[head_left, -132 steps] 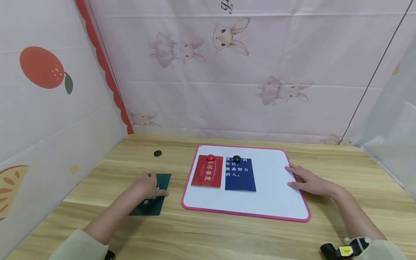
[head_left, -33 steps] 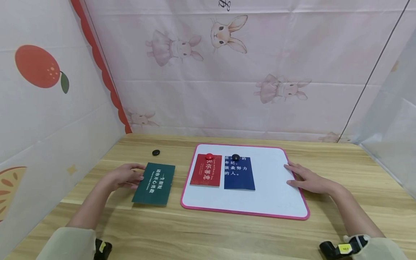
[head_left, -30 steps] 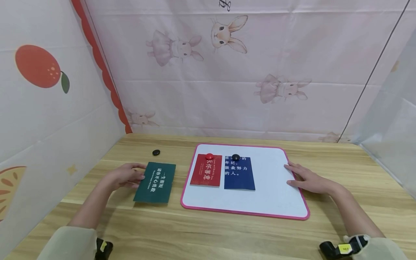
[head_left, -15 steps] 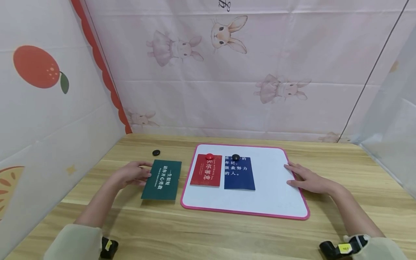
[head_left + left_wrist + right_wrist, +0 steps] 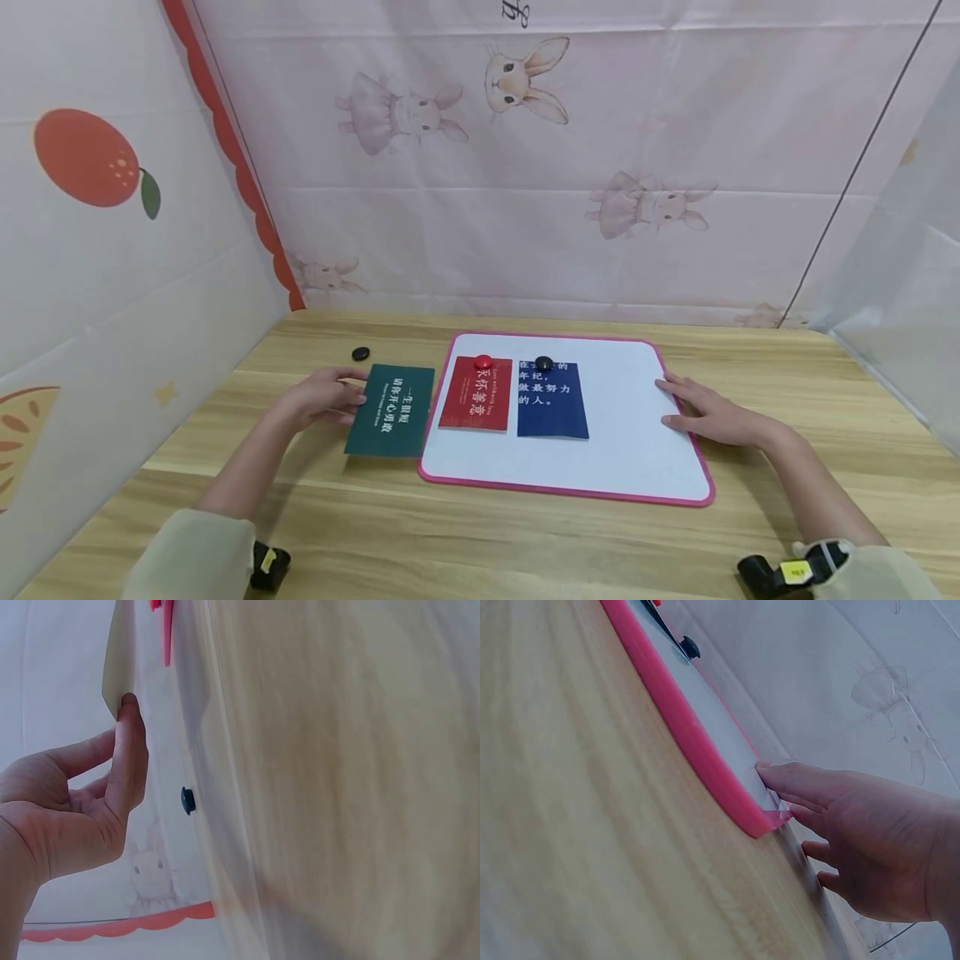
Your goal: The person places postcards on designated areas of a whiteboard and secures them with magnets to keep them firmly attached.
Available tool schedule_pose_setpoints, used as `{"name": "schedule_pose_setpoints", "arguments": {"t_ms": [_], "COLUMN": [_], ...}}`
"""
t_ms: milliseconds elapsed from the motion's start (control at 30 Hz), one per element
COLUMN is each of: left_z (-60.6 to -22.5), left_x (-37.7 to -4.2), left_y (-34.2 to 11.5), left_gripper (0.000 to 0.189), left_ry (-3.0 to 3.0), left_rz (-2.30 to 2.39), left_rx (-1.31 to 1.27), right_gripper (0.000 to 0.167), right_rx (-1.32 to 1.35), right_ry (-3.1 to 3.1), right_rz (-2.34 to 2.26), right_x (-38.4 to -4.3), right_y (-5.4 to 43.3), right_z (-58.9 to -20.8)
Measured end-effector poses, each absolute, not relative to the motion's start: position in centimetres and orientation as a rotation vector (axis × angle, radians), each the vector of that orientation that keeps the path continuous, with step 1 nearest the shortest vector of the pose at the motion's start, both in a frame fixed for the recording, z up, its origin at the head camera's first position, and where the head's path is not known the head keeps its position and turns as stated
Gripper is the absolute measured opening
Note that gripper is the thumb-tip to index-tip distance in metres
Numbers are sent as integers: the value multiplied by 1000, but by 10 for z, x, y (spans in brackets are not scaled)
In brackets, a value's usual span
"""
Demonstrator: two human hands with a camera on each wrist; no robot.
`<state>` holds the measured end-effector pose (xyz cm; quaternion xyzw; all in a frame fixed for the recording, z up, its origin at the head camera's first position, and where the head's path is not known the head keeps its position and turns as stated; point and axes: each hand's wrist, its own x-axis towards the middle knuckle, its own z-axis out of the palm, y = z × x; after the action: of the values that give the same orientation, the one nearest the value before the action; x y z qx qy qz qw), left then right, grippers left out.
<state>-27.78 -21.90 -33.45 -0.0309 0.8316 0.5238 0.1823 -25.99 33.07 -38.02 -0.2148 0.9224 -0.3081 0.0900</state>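
Observation:
My left hand (image 5: 324, 397) pinches a dark green card (image 5: 390, 411) with white writing by its left edge. In the left wrist view the card (image 5: 120, 652) is lifted off the table between thumb and fingers. Its right edge reaches the left rim of a whiteboard (image 5: 622, 467) with a pink frame. On the board lie a red card (image 5: 476, 404) under a red magnet (image 5: 483, 362) and a blue card (image 5: 552, 412) under a black magnet (image 5: 543, 363). My right hand (image 5: 712, 413) rests with extended fingers on the board's right edge; the right wrist view shows its thumb (image 5: 795, 780) on the surface.
A loose black magnet (image 5: 361, 353) lies on the wooden table (image 5: 480, 542), behind the green card. Printed sheets (image 5: 480, 242) stand as walls at the back and both sides. Each wrist carries a black camera (image 5: 268, 567).
The green card first lay flat under my left hand; it is now held by its edge, raised, and has moved right to the board. My right hand has stayed in place.

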Motion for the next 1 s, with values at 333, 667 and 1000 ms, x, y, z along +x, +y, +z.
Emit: {"name": "schedule_pose_setpoints", "arguments": {"t_ms": [333, 667, 1000], "left_z": [-332, -331, -330], "left_x": [-280, -282, -287], "left_y": [-205, -193, -183], "left_gripper": [48, 46, 46], "left_ry": [2343, 2342, 2324], "left_rz": [1487, 1490, 1514], "left_rx": [-67, -98, -122], "right_gripper": [71, 72, 72], "right_rx": [-663, -645, -645], "right_ry": [2749, 2746, 2747], "right_rz": [-940, -905, -909], "right_x": [-260, -261, -261], "right_y": [330, 331, 331], "right_z": [-381, -382, -381]}}
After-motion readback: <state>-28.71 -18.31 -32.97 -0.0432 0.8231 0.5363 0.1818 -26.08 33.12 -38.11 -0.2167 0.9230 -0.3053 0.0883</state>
